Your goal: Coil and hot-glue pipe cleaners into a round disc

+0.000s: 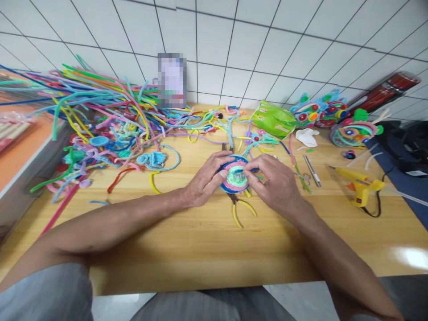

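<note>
A round disc of coiled pipe cleaners [230,184], with blue, pink and light green rings, is held over the table between my hands. My left hand [210,178] is closed on its left edge, thumb on the front face. The fingertips of my right hand [276,180] pinch a short dark blue pipe cleaner [238,171] against the green middle. Partly hidden under the disc are pliers with yellow handles [236,216]; their dark jaws show beyond its far edge.
Loose pipe cleaners [113,129] heap at the left and back. Along the right lie a utility knife [312,170], scissors [305,178] and a yellow glue gun [359,187]. Further back are a green packet [272,119], white tissue [306,137] and colourful pipe-cleaner figures [354,129] near the tiled wall.
</note>
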A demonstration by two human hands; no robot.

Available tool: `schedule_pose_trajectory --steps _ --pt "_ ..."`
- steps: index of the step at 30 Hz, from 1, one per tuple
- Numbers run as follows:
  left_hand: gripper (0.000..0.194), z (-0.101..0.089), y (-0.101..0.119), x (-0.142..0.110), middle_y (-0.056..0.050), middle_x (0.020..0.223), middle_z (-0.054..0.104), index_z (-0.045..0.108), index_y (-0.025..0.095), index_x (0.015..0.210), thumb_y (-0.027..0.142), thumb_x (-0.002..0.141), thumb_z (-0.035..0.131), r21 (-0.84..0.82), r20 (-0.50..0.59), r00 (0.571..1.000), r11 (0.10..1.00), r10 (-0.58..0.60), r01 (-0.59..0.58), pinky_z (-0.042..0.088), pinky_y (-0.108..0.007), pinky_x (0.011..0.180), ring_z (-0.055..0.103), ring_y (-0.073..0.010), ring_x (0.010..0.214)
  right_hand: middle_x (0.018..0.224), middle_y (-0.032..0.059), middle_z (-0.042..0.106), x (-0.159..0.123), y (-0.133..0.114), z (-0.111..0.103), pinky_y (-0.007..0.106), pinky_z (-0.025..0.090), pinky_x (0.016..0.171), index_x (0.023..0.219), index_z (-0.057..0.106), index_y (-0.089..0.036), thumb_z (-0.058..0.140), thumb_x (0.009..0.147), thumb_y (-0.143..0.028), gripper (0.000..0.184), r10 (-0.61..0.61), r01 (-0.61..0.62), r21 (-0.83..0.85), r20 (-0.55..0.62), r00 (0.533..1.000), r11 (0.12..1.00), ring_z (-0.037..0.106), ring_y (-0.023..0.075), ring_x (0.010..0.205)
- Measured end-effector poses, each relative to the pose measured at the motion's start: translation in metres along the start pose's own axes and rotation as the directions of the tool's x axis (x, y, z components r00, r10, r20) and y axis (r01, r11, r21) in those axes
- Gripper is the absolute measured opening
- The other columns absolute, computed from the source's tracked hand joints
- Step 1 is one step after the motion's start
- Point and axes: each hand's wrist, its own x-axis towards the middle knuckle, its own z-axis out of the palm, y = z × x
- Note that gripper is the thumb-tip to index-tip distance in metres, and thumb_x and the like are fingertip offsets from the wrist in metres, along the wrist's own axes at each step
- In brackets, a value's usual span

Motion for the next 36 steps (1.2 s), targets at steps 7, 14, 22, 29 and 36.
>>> schedule_pose_trajectory --steps 7,14,22,29,36 --pt "0.047 -0.002 0.001 0.0 -0.017 0.163 0.057 0.055 0.025 0.16 0.042 0.117 0.048 -0.02 0.011 1.0 1.0 -0.006 0.006 0.045 -0.056 0.132 0.051 -0.0308 0.157 0.09 0.0036 0.076 0.002 -0.003 -0.002 0.037 0.054 0.077 0.096 0.07 -0.027 0.067 0.102 -0.019 0.01 0.017 -0.015 0.053 -0.029 0.999 0.999 0.071 0.0229 0.084" --pt "0.088 0.008 -0.007 -0.002 -0.022 0.163 0.053 0.045 0.026 0.164 0.062 0.094 0.083 0.036 -0.016 0.999 0.999 0.038 -0.037 0.046 -0.064 0.13 0.049 -0.039 0.16 0.088 -0.0002 0.076 0.012 0.032 -0.029 0.034 0.056 0.076 0.092 0.073 -0.027 0.076 0.096 -0.025 0.005 0.273 -0.229 0.183 -0.272 0.923 0.956 0.069 0.0188 0.08" --pt "0.107 0.01 -0.008 -0.004 -0.023 0.166 0.048 0.034 0.027 0.169 0.056 0.085 0.094 0.146 0.011 0.998 0.987 0.063 -0.064 0.049 -0.065 0.129 0.048 -0.0411 0.161 0.113 0.0049 0.08 0.021 0.094 -0.001 0.045 0.061 0.102 0.106 0.075 -0.026 0.091 0.076 -0.057 0.045 0.593 -0.444 0.626 -0.038 0.804 0.642 0.075 0.0264 0.11" --pt "0.096 0.009 -0.007 -0.003 -0.021 0.166 0.05 0.037 0.026 0.168 0.048 0.092 0.09 0.228 0.008 0.997 0.971 0.079 -0.078 0.054 -0.06 0.125 0.052 -0.0389 0.157 0.124 0.006 0.082 -0.007 0.125 -0.052 0.047 0.056 0.114 0.115 0.077 -0.026 0.08 0.083 -0.069 0.053 0.687 -0.522 0.545 -0.143 0.712 0.656 0.073 0.0281 0.123" --pt "0.092 0.009 -0.007 -0.003 -0.02 0.165 0.052 0.038 0.026 0.166 0.049 0.092 0.088 0.271 0.003 0.999 0.962 0.048 -0.047 0.053 -0.061 0.126 0.054 -0.0387 0.156 0.091 0.0048 0.082 -0.099 0.132 -0.085 0.042 0.059 0.09 0.089 0.08 -0.023 0.066 0.085 -0.062 0.041 0.794 -0.784 0.128 -0.138 0.592 0.607 0.074 0.0252 0.091"
